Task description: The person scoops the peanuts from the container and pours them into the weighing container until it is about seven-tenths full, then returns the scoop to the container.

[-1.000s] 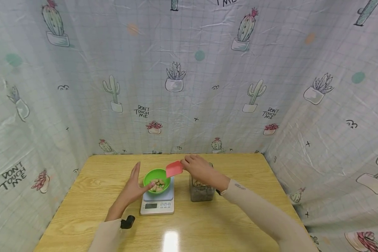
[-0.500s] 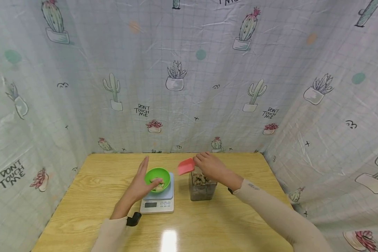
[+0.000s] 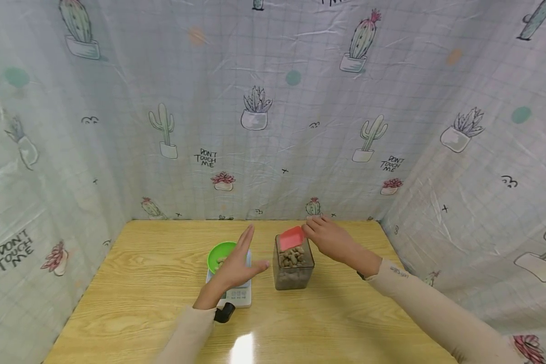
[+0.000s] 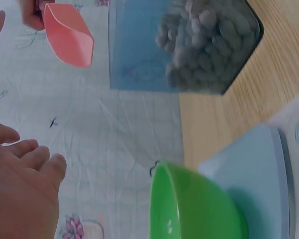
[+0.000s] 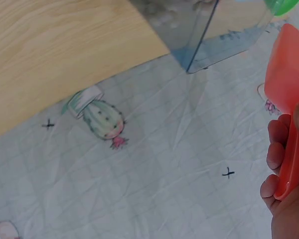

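My right hand (image 3: 332,240) grips the handle of a red scoop (image 5: 289,69); in the head view the scoop's pan overlaps the mouth of a clear, dark-tinted box (image 3: 293,280). Inside that box lie peanuts in their shells (image 3: 293,257). My left hand (image 3: 236,265) is spread with thumb and fingers apart, above the kitchen scale (image 3: 241,299) and holding nothing. On the scale stands a green bowl (image 4: 204,209) with some peanuts in it, partly hidden behind the left hand in the head view.
A wood-grain table (image 3: 141,283) carries everything. Behind it and at both sides hangs a pale curtain (image 3: 282,141) printed with cacti. Each wrist wears a dark camera mount, the left one (image 3: 224,312) plainly showing.
The right hand has carried the scoop rightward from beside the green bowl to over the box. My left hand has moved right from beside the bowl to in front of it.
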{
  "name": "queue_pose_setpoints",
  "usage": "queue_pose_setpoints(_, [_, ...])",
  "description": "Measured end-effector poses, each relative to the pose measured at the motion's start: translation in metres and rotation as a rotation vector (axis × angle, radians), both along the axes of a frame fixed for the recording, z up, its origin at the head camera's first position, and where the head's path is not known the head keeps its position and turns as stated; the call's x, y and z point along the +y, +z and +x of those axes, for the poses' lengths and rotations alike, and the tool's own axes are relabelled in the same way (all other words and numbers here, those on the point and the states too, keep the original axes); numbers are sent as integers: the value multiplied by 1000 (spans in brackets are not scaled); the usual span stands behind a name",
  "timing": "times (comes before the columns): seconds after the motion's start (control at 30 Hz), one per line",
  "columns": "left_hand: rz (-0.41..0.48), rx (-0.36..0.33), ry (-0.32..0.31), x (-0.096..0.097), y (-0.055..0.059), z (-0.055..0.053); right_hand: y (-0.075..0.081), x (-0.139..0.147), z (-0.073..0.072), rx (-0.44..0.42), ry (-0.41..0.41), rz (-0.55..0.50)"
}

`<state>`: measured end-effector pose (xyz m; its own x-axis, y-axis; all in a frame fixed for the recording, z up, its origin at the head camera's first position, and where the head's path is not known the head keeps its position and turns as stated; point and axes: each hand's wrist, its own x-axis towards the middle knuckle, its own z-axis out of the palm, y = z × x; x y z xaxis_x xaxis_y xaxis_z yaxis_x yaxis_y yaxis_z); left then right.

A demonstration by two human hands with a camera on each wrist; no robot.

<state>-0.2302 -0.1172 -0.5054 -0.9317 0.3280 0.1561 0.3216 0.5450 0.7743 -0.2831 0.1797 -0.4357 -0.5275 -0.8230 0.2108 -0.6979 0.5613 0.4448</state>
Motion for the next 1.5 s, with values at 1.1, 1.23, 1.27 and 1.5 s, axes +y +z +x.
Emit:
queue_pose_setpoints(1.1, [-170,-154,-59,62,-49,-41,-20,-20,-8,164,-38,396])
queue_pose_setpoints(1.23, [-142,-161,-70,63,-49,-42,-27,-21,-10,170,-54,428])
queue_pose_setpoints(1.27, [-135,-164,-75,64,-49,-43,-29,-21,-11,166,-60,438])
queue_pose_setpoints(1.5, [-126,-168,-80,67,-49,-44,-43,-24,-18,101,-56,407])
